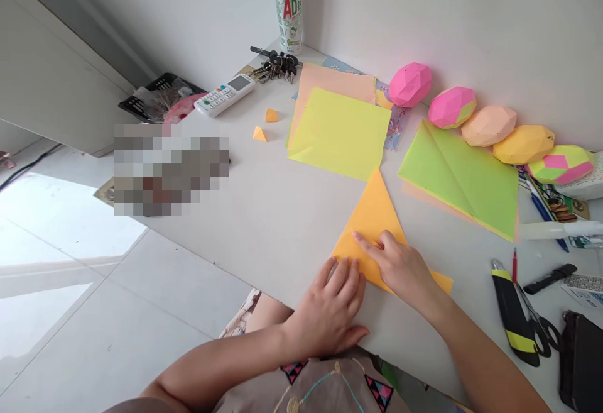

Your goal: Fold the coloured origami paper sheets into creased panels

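The left grip (325,309) lies with its palm side down and its fingers loosely together, its fingertips resting on the near left edge of a folded orange paper (377,205) without clasping it. The right grip (407,275) lays an outstretched index finger on that same sheet while its other fingers bend; whether those bent fingers hold anything cannot be told. The paper lies flat on the desk (264,212) beneath both grips, its point directed away from them and a corner showing past the right wrist.

Far off to the left of the left grip, a black plastic basket (170,80) holds a crumpled clear plastic bag (162,102) with brownish contents too unclear to name. Beyond the grips, against the wall, stands a white bottle (289,11) marked "AD"; what it contains cannot be seen. Just beside it are a bunch of keys (277,66) and a remote control (225,95).

Straight ahead of the grips lies a yellow-green sheet (339,127) over a peach sheet (330,77). Ahead and to the right of the right grip is a creased green sheet (461,177), and nearer its right side are a utility knife (514,312) and scissors (537,320)
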Demonstrator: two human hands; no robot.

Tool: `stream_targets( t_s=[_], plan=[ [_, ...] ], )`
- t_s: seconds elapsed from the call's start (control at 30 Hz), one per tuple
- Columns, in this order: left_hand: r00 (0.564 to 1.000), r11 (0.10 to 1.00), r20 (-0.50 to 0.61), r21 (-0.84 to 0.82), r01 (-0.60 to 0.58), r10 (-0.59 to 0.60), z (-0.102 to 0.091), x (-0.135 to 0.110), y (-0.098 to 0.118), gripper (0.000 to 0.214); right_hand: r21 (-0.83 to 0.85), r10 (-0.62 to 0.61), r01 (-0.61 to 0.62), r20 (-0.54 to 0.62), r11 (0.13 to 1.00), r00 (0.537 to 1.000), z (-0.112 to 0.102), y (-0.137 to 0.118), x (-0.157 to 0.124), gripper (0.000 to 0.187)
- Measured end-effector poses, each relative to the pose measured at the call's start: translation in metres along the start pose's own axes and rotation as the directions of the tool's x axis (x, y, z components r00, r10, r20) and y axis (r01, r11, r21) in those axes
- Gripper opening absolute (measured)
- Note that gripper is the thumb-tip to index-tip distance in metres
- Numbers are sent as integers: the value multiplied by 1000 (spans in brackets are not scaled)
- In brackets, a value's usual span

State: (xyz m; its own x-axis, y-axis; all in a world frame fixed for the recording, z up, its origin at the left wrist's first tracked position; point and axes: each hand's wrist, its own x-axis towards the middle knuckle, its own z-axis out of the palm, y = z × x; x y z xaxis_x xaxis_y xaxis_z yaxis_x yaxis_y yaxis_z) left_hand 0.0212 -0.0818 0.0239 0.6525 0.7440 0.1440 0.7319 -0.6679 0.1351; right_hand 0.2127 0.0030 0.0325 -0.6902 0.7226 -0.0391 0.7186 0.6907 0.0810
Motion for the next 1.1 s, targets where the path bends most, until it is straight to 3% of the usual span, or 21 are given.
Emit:
stream_targets(
  t_s=[0.1, 0.3, 0.53, 0.9, 1.03, 1.1],
  plan=[
    [998, 999, -52, -19, 29, -30, -2, 3, -2, 65, 9, 4, -4, 14, 1000, 1000, 0, -1, 0, 58],
    [988, 997, -141, 44, 65, -58, -1, 10, -14, 23, 11, 11, -12, 32, 1000, 999, 1, 0, 0, 69],
    [993, 994, -67, 48, 98, -95, -4, 25, -25, 28, -20, 18, -17, 68, 1000, 997, 0, -2, 0, 70],
    [986, 988, -72, 25, 152, -149, 4, 33, -29, 26, 49, 54, -59, 107, 997, 993, -2, -5, 1, 66],
    [983, 979, -70, 107, 175, -168, 5, 37, -25, 25, 125, 122, -131, 77, 983, 989, -8, 5, -7, 48],
    [985, 978, -67, 127, 167, -159, 6, 37, -24, 26, 233, 214, -220, 51, 947, 976, -15, 13, -21, 38]
  ],
)
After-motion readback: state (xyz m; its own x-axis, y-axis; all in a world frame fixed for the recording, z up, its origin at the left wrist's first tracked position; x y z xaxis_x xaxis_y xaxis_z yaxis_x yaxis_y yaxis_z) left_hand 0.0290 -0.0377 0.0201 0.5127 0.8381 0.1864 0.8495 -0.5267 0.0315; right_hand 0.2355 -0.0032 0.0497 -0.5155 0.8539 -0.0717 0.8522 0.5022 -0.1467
